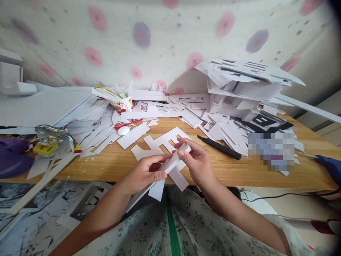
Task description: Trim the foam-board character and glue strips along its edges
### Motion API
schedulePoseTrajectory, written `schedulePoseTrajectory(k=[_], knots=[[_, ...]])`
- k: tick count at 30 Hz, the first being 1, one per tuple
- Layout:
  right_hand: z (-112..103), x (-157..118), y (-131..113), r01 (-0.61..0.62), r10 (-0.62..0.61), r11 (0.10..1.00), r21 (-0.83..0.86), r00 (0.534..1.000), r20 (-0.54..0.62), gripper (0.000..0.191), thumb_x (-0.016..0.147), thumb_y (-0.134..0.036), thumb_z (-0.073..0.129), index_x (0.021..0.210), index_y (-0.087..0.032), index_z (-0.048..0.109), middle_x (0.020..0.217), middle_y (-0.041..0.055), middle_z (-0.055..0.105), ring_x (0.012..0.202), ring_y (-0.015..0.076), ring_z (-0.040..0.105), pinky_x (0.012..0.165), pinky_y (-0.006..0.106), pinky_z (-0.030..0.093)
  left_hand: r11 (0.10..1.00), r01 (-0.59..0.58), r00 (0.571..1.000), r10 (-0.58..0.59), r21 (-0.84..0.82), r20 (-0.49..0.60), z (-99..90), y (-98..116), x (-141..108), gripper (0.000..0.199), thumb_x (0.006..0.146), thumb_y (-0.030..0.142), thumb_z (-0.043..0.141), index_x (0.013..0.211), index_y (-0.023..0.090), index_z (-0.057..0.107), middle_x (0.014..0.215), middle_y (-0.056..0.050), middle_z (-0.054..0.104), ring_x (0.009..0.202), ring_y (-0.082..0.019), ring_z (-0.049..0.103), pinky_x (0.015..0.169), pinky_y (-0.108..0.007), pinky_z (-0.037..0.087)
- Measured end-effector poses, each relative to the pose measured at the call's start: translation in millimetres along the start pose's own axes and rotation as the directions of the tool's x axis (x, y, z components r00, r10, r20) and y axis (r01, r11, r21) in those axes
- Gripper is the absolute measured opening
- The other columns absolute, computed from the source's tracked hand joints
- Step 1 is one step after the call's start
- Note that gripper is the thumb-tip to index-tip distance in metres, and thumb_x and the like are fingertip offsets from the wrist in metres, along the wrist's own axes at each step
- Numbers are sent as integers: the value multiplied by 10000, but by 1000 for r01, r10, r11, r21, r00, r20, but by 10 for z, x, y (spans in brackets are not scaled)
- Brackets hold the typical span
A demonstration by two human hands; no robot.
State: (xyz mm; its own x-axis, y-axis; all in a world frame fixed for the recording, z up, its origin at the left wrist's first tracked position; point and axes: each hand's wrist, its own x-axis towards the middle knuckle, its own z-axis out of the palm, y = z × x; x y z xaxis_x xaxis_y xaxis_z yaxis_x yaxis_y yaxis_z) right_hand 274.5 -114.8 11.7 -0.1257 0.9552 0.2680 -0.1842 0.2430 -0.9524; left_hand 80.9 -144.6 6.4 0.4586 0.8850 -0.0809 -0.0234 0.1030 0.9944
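Observation:
Both hands hold one long, narrow strip of white foam board [172, 163] that slants up from my lap toward the table. Thumb and fingers of my left hand [147, 172] are closed round its middle. At the upper end, my right hand [197, 158] pinches the strip between thumb and fingers. Beneath my hands lies a flat white cut-out sheet [150, 143] with notches and slots, partly covered by the hands and overhanging the front edge. A black-handled knife [221, 147] rests to the right of my right hand.
White offcuts [194, 117] cover the back of the wooden table [101, 170]. A paper cup [122, 104] holds strips and tools; a red-handled spoon-like item [128, 124] lies nearby. At right are a stacked white model [245, 85] and a blue glue gun [329, 167]. Foil packaging [54, 138] sits left.

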Motion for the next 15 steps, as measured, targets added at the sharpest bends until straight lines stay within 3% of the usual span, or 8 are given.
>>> schedulePoseTrajectory(k=[4,8,10,15], knots=[[-47,-1,6,16,-13,999,46,998,-69,320,745,-413,743,1002,-232,684,920,35,680,792,179,641,729,346,528,997,20,999,-22,78,23,-81,-109,-178,709,731,458,738,1355,209,509,1387,-104,531,1252,-297,502,1047,-416,387],[-87,14,0,14,-4,996,85,994,-113,273,756,-397,738,973,-239,691,915,28,680,822,188,642,727,338,510,962,59,994,-33,265,-104,-126,-206,-378,712,701,392,772,1343,224,514,1407,-96,507,1281,-291,468,1077,-401,345],[-75,15,-10,16,-7,997,80,994,-113,270,755,-401,738,963,-235,692,911,27,682,814,185,639,734,340,510,955,68,993,-38,287,-109,-129,-207,-433,667,728,396,744,1326,211,517,1372,-110,535,1237,-291,507,1036,-400,387],[24,-17,-94,51,-50,998,43,998,-29,308,730,-422,753,961,-230,691,907,35,679,816,194,638,735,342,527,949,-90,990,118,302,-79,-72,-34,-387,426,775,432,689,1105,177,601,1351,-133,534,1214,-291,518,992,-380,417]])
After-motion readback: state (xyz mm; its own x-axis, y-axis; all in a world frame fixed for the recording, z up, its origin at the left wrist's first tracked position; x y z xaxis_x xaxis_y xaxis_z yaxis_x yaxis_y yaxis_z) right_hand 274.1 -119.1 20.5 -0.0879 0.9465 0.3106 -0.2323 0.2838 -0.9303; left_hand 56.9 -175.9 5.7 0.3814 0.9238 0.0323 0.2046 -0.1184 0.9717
